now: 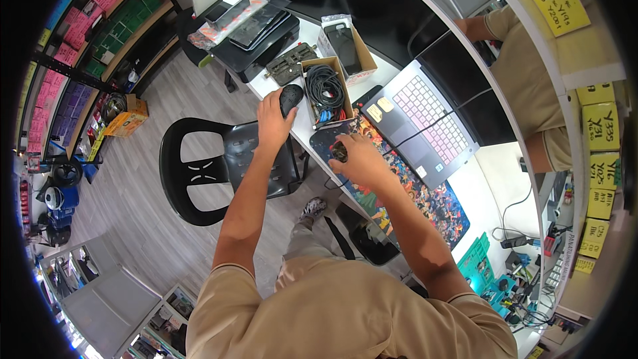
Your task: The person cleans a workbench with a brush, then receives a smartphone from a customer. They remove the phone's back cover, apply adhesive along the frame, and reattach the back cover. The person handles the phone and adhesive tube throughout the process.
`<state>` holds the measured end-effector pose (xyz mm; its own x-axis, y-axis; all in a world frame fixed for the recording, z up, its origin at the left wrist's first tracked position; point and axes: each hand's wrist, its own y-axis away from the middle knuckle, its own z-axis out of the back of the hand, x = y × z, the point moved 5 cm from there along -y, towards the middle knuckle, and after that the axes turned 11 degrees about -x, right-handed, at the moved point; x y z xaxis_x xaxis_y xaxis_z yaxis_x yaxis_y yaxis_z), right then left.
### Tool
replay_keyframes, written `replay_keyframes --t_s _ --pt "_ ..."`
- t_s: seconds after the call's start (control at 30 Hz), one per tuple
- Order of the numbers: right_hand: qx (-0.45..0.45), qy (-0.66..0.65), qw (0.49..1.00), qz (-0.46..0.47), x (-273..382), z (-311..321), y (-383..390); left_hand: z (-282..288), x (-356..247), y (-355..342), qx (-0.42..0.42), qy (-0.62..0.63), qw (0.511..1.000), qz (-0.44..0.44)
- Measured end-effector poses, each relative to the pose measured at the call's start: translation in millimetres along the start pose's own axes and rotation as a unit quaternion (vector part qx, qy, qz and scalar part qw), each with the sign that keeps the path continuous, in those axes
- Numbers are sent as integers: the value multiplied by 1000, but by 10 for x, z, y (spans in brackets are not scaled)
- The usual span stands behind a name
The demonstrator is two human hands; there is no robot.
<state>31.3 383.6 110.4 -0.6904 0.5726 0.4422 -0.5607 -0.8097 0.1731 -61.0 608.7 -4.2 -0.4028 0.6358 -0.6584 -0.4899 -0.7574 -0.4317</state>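
Note:
My left hand (pixel 272 121) is closed round a black computer mouse (pixel 291 98) with a dotted surface, held over the desk's left edge. Over the patterned desk mat (pixel 438 216), my right hand (pixel 364 161) grips a small, dark, roundish object (pixel 339 152); the fingers cover part of it, so its kind is unclear. Between and beyond my hands sits an open cardboard box (pixel 350 103) with coiled black cables (pixel 325 90) and some red and blue leads inside. An open laptop (pixel 425 119) lies to the right of my right hand, partly on the mat.
Behind the cable box are another carton (pixel 364 60) and a grey-green slotted part (pixel 291 64). A black printer (pixel 266 40) with packages on top stands at the far left of the desk. A black chair (pixel 199 171) is below my left arm. Teal tools (pixel 475 262) lie at right.

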Motion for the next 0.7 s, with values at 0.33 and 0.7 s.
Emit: replay_keyframes --t_s 0.33,0.7 --pt "-52 -56 995 64 298 265 163 97 -296 -108 5 100 980 174" --pt "-71 -83 994 -22 -16 400 417 -258 -558 -135 267 265 875 304"
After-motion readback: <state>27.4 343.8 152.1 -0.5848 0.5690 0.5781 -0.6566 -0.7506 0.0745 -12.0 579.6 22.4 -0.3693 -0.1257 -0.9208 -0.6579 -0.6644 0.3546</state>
